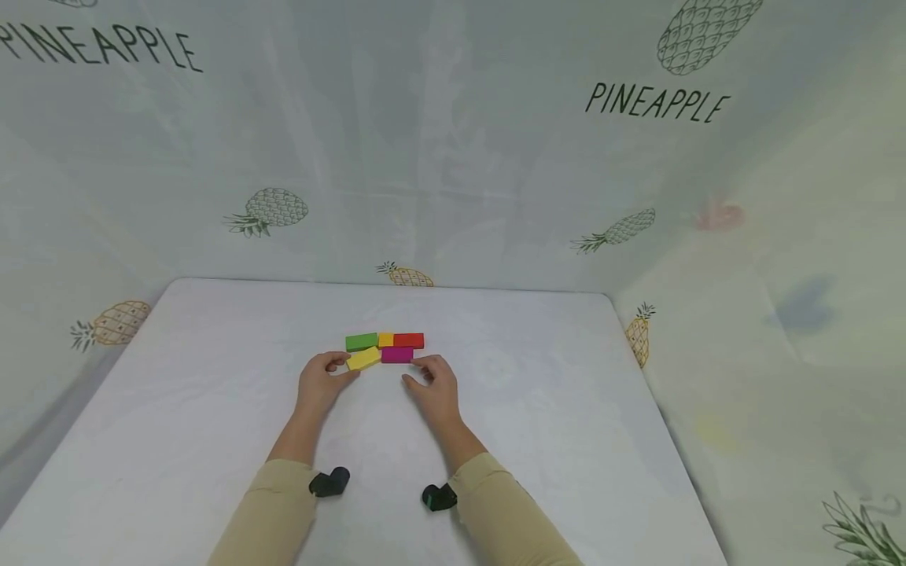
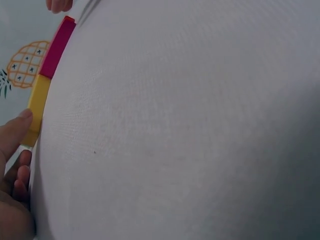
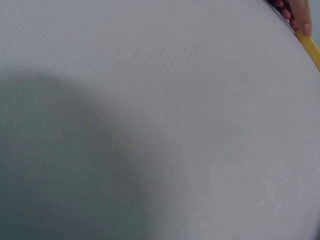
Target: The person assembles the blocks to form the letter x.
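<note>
In the head view my left hand [image 1: 322,383] holds a yellow block [image 1: 364,359] at its left end, thumb on the near side. The yellow block lies slightly slanted, its right end against a magenta block [image 1: 397,355]. My right hand [image 1: 437,387] has a fingertip at the magenta block's right end, with the thumb spread away from it. Behind these two is a row: a green block [image 1: 362,342], a short orange-yellow block [image 1: 385,339] and a red block [image 1: 408,340]. The left wrist view shows the left thumb [image 2: 17,131] against the yellow block's side.
The blocks lie on a white tabletop [image 1: 538,440] toward its far edge. Behind and beside it hangs a pale cloth [image 1: 453,157] printed with pineapples. Dark straps [image 1: 330,482] sit at both sleeve cuffs.
</note>
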`<state>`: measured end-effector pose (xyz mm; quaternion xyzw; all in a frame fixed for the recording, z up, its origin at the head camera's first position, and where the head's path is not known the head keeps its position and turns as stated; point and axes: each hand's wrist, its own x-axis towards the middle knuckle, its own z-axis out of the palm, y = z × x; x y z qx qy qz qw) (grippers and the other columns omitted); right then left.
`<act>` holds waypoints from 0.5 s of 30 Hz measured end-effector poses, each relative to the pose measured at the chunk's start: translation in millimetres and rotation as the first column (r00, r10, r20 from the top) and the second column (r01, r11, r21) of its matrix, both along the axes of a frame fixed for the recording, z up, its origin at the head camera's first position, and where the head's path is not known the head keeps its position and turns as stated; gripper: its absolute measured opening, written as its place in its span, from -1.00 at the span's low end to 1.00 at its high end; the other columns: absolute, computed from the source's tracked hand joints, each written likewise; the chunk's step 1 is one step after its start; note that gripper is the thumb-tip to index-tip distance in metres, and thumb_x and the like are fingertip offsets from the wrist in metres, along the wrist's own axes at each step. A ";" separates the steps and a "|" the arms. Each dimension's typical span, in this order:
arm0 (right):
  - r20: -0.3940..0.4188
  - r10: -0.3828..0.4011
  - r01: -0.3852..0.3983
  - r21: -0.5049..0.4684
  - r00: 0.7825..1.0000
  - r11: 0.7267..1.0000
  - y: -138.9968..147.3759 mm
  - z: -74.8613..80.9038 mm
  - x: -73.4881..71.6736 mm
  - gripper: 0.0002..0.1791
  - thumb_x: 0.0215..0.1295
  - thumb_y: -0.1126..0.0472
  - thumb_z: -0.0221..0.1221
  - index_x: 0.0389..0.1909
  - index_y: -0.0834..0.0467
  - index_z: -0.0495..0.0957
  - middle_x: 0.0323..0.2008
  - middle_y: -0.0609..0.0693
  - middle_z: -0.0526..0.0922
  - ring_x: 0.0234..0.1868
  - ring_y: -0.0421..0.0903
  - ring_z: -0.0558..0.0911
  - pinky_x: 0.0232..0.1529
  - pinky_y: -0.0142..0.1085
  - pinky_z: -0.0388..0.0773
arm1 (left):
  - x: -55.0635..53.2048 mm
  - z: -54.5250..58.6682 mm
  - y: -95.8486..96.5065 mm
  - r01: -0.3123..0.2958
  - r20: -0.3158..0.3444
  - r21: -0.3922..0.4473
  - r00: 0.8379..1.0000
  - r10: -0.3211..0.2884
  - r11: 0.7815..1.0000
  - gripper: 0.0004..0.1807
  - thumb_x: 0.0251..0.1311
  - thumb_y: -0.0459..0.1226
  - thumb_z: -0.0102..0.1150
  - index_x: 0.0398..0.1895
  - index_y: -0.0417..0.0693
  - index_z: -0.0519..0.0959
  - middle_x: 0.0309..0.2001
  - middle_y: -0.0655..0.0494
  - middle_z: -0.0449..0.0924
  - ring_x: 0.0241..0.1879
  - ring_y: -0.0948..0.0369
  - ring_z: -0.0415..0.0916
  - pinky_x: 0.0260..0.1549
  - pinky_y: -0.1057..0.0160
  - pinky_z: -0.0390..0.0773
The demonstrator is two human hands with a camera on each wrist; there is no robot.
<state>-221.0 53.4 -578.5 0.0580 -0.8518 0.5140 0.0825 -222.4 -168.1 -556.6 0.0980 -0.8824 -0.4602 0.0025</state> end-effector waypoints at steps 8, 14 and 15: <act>0.015 -0.014 0.013 0.039 1.000 0.999 1.4 -0.3 -0.7 -0.72 0.15 0.11 0.39 -0.11 -0.02 0.66 -0.19 -0.23 0.54 -0.19 -0.22 0.49 -0.11 -0.35 0.51 | 1.1 1.6 6.6 -0.031 -0.004 -0.014 1.000 0.031 0.999 -0.52 0.10 -0.30 0.38 0.11 -0.25 0.55 -0.12 -0.10 0.52 -0.07 -0.01 0.36 -0.06 0.05 0.40; -0.016 0.007 -0.005 0.071 1.000 0.997 0.2 -1.7 -2.1 -0.70 0.13 0.09 0.40 -0.10 0.01 0.66 -0.23 -0.20 0.53 -0.21 -0.21 0.48 -0.15 -0.35 0.51 | 3.0 1.0 4.0 -0.040 -0.010 0.007 0.999 0.040 0.999 -0.54 0.12 -0.27 0.38 0.07 -0.28 0.56 -0.17 -0.08 0.56 -0.11 0.01 0.40 -0.10 0.06 0.40; -0.016 0.010 -0.009 0.080 1.000 0.997 -0.1 -2.2 -2.4 -0.70 0.14 0.08 0.40 -0.10 0.01 0.66 -0.24 -0.21 0.53 -0.21 -0.21 0.47 -0.16 -0.36 0.51 | 3.4 1.3 3.6 -0.040 -0.008 0.007 0.999 0.040 0.999 -0.54 0.12 -0.26 0.38 0.07 -0.28 0.57 -0.18 -0.07 0.56 -0.11 0.02 0.40 -0.11 0.07 0.40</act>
